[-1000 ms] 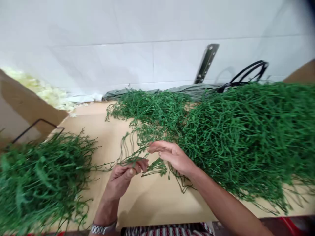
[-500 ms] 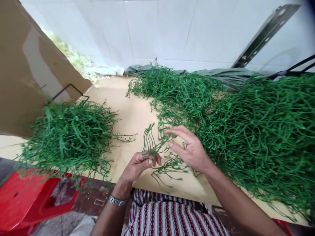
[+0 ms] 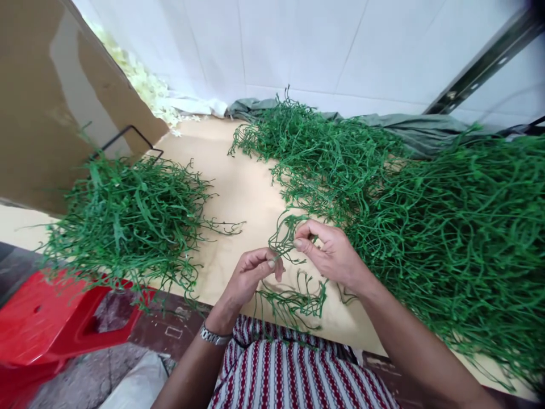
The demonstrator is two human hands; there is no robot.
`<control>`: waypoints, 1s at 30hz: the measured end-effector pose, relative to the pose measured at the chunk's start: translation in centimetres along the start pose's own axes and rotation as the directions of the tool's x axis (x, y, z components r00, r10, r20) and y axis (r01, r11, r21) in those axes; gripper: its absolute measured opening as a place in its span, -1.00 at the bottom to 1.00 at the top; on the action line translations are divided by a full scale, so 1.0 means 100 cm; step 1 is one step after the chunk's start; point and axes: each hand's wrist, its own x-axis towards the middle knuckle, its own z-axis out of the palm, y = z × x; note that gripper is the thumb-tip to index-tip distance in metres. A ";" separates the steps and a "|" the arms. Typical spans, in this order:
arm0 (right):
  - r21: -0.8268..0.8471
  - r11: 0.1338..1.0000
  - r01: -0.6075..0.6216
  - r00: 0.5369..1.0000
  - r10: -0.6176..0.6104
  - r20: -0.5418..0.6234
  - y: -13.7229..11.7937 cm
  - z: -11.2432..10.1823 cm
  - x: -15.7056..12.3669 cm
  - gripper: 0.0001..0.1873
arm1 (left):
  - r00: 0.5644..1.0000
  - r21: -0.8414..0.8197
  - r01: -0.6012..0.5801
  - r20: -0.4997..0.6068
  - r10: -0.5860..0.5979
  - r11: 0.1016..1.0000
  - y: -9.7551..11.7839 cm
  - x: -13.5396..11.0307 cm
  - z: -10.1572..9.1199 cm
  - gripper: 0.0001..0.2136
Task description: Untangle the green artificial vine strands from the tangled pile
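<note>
1. One thin green sprig above the pale surface, pinched in the left hand, thumb and fingers closed on it, stems fanning upward.
2. Right hand beside the sprig: fingers curled, thumb and forefinger close together; cannot tell whether gripping a stem.
3. Loose stems near the front edge.
4. Large green pile at right, smaller green pile at left, near brown cardboard.

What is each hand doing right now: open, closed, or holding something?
Left hand: closed, pinching green stems.
Right hand: closed at those stems; whether it grips any cannot be told.
</note>
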 end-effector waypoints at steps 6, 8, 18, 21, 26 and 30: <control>0.033 0.999 -0.040 0.998 0.038 0.050 -0.001 -0.001 0.004 -0.89 | 0.999 0.014 0.013 -0.050 -0.013 1.000 0.006 0.006 0.008 -0.81; 0.053 0.998 -0.041 0.996 0.037 0.076 -0.001 -0.002 0.004 -0.89 | 0.998 -0.011 0.007 -0.061 -0.008 1.000 0.008 0.006 0.010 -0.81; 0.372 0.926 -0.060 0.998 0.056 0.022 0.000 0.011 0.004 -0.82 | 0.948 -0.010 -0.138 -0.291 0.129 0.990 0.015 0.008 0.023 -0.94; 0.470 0.876 -0.111 0.994 0.094 0.058 -0.003 0.014 0.004 -0.75 | 0.919 0.091 -0.209 -0.323 0.228 0.974 0.016 0.009 0.025 -0.91; 0.511 0.843 -0.166 0.986 0.130 0.106 -0.004 0.013 0.002 -0.71 | 0.911 0.243 -0.200 -0.310 0.272 0.949 0.022 0.010 0.028 -0.90; 0.533 0.826 -0.184 0.983 0.140 0.122 -0.002 0.012 0.001 -0.73 | 0.916 0.345 -0.170 -0.290 0.277 0.923 0.026 0.009 0.029 -0.89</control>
